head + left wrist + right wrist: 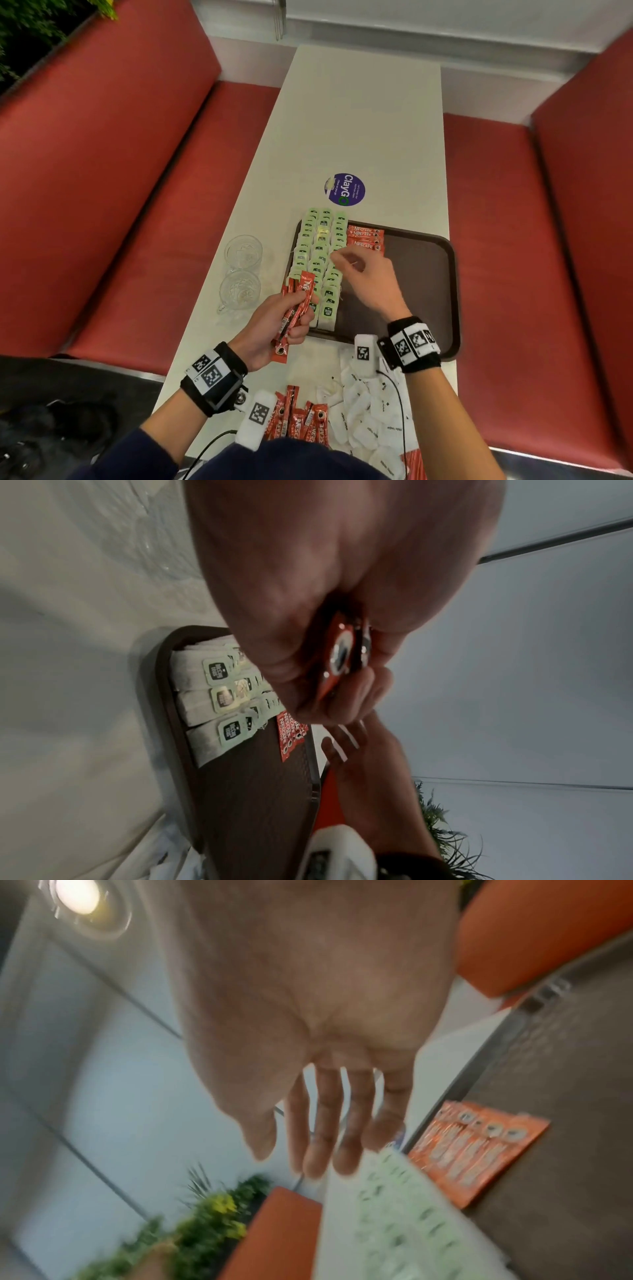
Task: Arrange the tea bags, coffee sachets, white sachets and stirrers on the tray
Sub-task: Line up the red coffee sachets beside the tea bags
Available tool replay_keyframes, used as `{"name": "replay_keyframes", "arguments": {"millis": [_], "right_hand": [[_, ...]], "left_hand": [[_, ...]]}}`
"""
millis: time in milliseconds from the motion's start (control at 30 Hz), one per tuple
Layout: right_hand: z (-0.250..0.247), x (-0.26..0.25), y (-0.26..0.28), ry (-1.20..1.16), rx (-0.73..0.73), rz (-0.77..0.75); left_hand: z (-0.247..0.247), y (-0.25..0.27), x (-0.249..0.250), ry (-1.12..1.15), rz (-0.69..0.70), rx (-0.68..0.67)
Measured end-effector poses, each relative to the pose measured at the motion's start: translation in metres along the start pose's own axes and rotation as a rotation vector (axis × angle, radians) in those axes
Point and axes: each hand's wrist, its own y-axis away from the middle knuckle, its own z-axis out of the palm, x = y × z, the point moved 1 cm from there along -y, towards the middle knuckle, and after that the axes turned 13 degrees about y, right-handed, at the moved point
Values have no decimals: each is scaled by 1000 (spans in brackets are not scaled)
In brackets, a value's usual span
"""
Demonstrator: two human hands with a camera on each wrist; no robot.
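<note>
The coffee sachets are being laid out. The left hand [274,325] grips a bundle of coffee sachets [294,308] just short of the tray [421,274]; the right hand [370,277] hovers empty, fingers spread, with the laid sachets [365,236] just beyond its fingertips and tea bags [320,260] to its left. Next, likely — draw one sachet from the bundle and set it beside that row.

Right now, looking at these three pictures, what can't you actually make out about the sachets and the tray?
- Head view: how many coffee sachets the left hand grips; its fingers cover them.
- Head view: the white sachets pile, cut off by the bottom edge and partly behind the right wrist.
- Right wrist view: motion blur smears the tea bags on the tray; print unreadable.
- Stirrers: none visible.
</note>
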Motion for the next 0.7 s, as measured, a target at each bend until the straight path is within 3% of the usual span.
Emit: {"name": "replay_keyframes", "arguments": {"millis": [100,167,333,400,467,567,700], "right_hand": [[1,-27,28,-260,-219,-31],[1,-32,37,-415,-188,-28],[-14,-32,39,-756,-12,141],[-26,-33,39,-693,-3,105],[-37,-37,42,-457,-29,-6],[-38,-43,50,-174,-175,-162],[-32,-45,55,-44,-200,-158]], "left_hand": [[7,-1,-1,-37,10,-33],[11,-1,-3,-76,28,-53],[11,3,-10,-285,76,-34],[10,5,-9,-303,128,7],[10,4,-6,-288,188,32],[14,1,1,-289,243,23],[19,-1,7,-312,283,49]]}}
